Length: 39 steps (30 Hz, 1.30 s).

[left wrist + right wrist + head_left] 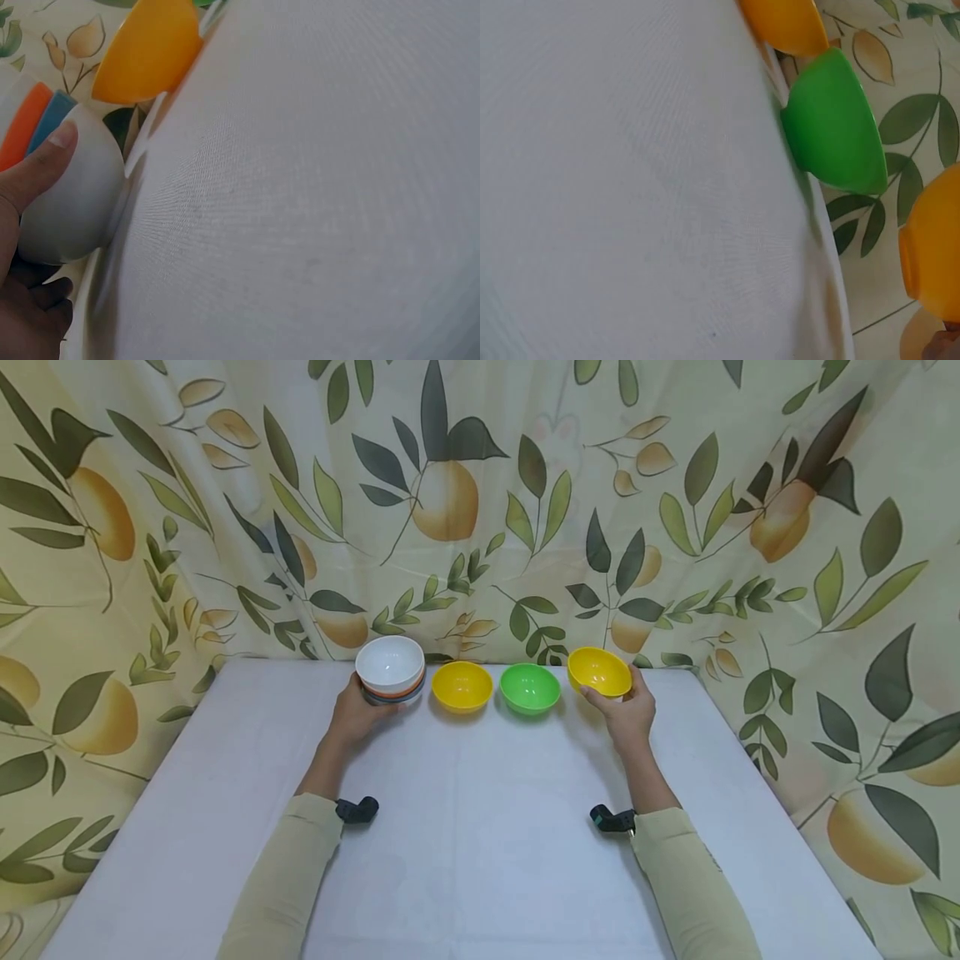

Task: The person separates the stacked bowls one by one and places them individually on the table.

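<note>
My left hand grips a stack of nested bowls at the back left of the table. A white bowl is on top; below it the left wrist view shows an orange bowl, a blue bowl and another white bowl at the bottom. The left thumb lies across the lower bowls' side. My right hand holds a yellow bowl by its side, raised off the table in the right wrist view. Between the hands, a second yellow bowl and a green bowl stand upright, side by side.
A white cloth covers the table. Behind its back edge hangs a curtain printed with leaves and fruit, close to the bowls. Small black cameras are strapped at both wrists.
</note>
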Each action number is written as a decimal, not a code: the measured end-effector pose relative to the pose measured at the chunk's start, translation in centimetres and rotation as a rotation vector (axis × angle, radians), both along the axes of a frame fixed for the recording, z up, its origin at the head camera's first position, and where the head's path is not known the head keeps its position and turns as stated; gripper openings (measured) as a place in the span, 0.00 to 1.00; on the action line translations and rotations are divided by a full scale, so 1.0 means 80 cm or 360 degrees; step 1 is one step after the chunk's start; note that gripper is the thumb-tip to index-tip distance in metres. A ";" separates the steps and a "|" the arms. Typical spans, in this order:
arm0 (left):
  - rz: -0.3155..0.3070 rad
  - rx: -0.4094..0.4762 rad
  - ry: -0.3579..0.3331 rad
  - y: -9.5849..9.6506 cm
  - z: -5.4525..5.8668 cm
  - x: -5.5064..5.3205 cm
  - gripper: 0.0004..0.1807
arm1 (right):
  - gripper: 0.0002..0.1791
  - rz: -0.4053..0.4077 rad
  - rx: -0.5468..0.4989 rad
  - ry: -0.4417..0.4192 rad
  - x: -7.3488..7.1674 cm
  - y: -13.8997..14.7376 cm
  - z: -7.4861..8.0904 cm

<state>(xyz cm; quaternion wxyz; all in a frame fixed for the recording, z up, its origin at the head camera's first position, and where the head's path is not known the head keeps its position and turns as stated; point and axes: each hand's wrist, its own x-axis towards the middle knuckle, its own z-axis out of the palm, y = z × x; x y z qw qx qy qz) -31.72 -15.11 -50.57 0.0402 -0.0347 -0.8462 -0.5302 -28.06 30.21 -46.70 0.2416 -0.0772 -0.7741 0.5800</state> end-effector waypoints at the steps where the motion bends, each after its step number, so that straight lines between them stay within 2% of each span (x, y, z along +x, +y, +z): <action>1: 0.0001 -0.0005 -0.0006 0.000 0.000 -0.001 0.62 | 0.50 -0.0004 0.0002 0.0000 0.000 0.001 -0.001; 10: 0.0012 -0.0025 -0.0055 0.003 0.003 -0.001 0.61 | 0.49 -0.0044 0.0014 -0.0113 0.001 0.006 -0.010; 16: 0.0020 -0.0037 -0.0075 0.001 0.002 -0.001 0.62 | 0.54 -0.0055 -0.0003 -0.0213 0.000 0.010 -0.015; 26: 0.0015 -0.0014 -0.0051 0.000 0.002 -0.002 0.61 | 0.59 -0.0029 -0.0028 -0.0404 0.000 0.015 -0.023; 32: 0.0021 -0.0017 -0.0049 0.000 0.002 -0.001 0.62 | 0.60 -0.0024 -0.0043 -0.0453 -0.004 0.017 -0.028; 39: 0.0006 -0.0022 -0.0033 -0.001 0.000 -0.003 0.62 | 0.60 0.0005 0.0030 -0.0479 -0.005 0.018 -0.038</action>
